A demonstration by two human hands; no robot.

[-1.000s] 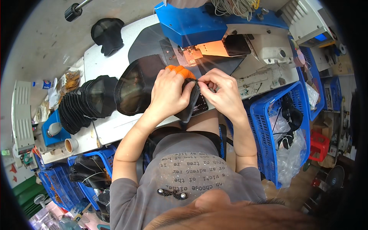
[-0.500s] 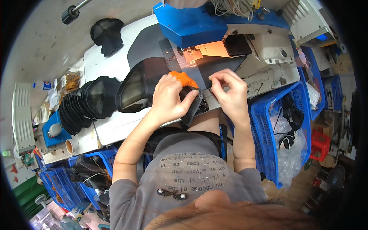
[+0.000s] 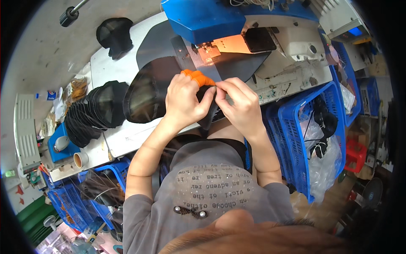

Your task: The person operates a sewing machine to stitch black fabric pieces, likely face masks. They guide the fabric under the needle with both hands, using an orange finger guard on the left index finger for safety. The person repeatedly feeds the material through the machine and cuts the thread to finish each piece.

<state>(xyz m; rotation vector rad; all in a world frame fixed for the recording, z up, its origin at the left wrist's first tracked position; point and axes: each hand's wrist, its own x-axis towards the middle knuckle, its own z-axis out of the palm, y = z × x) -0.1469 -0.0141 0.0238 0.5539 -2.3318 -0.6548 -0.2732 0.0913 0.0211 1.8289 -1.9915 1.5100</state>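
My left hand (image 3: 184,101), with orange covers on its fingers, is closed on a black mesh fabric piece (image 3: 146,95). A dark end of the fabric (image 3: 206,121) hangs below my thumb over the table's front edge. My right hand (image 3: 240,106) pinches right beside the left fingertips; whatever lies between its fingers is too small or hidden to make out. Just beyond both hands, a sewing machine with a blue head (image 3: 203,21) has its needle area (image 3: 208,53) lit orange.
A row of stacked black mesh pieces (image 3: 95,110) lies on the left of the white table (image 3: 127,137). Another black piece (image 3: 114,37) lies farther back. A dark phone-like slab (image 3: 260,40) rests by the machine. Blue crates (image 3: 292,122) stand at right; a cup (image 3: 80,159) sits at front left.
My right hand has moved left and its pinched fingertips now meet those of my left hand. My left hand keeps its hold on the fabric. The view has shifted slightly.
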